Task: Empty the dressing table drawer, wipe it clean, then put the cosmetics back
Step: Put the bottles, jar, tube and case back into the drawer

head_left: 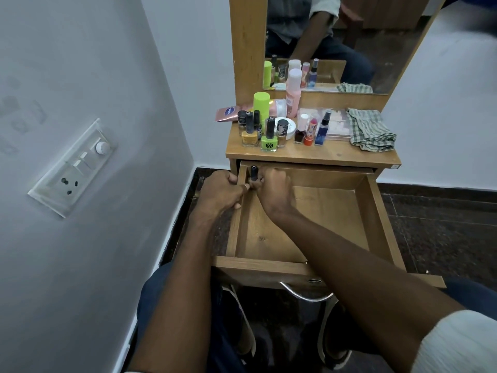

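The wooden drawer [309, 219] of the dressing table is pulled out, its floor bare apart from one item. My right hand [274, 188] is in the drawer's far left corner, fingers closed around a small nail polish bottle [254, 171] with a black cap standing upright. My left hand [222, 191] grips the drawer's left side wall near that same corner. On the tabletop [312, 152] stand several cosmetics: nail polish bottles [269, 137], a lime green can [261, 103], a pink bottle [293, 92], small spray bottles [322, 129]. A folded checked cloth [369, 129] lies at the right.
A mirror [341, 39] rises behind the tabletop. The grey wall with a switch and socket panel [74, 168] is close on the left. Dark tiled floor [443, 224] lies to the right of the drawer. My knees and shoes are below the drawer front.
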